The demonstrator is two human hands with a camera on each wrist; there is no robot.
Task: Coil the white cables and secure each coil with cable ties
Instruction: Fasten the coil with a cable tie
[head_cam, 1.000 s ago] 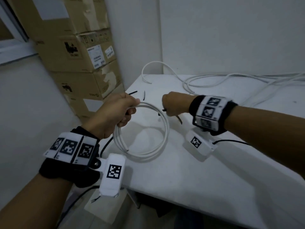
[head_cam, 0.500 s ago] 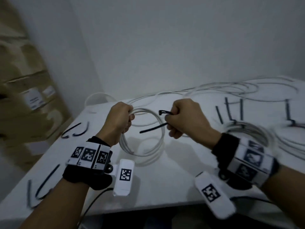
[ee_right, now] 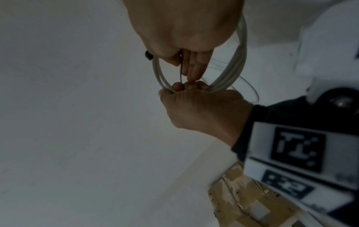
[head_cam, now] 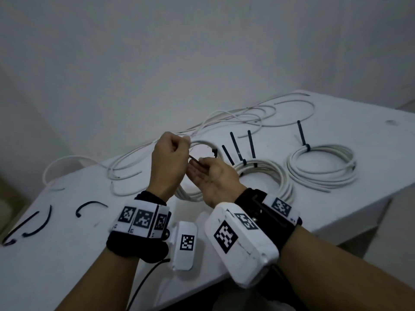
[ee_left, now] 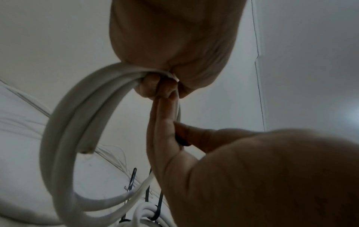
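Holding a small coil (head_cam: 197, 167) of white cable upright just above the table (head_cam: 67, 232), the left hand (head_cam: 167, 162) has its fingers curled tight round the top of the loops; the left wrist view shows several strands bunched in that fist, with one cut end (ee_left: 86, 149) hanging free inside the ring. The right hand (head_cam: 213, 178), palm up and touching the left, pinches a thin black cable tie (ee_right: 181, 67) between thumb and straight fingers, with the tie's square head (head_cam: 215, 151) poking out on the far side of the coil. By my reading the tie is being passed round the strands and is not yet locked.

Right of the held coil lie two finished coils: the nearer one (head_cam: 269, 176) just beside it with three tie tails standing up, the farther one (head_cam: 321, 167) with one tail. Behind the held coil loose white cable (head_cam: 247, 117) sprawls along the wall side of the table, and to its left spare ties (head_cam: 33, 223) lie near the table's edge.

The likely trouble is the free end: if the left fist eases while the tie's tip is fed into the head, that strand may spring out and the loops fan apart. The tie may also miss a strand, since the fist hides the bundle where the tie crosses it.
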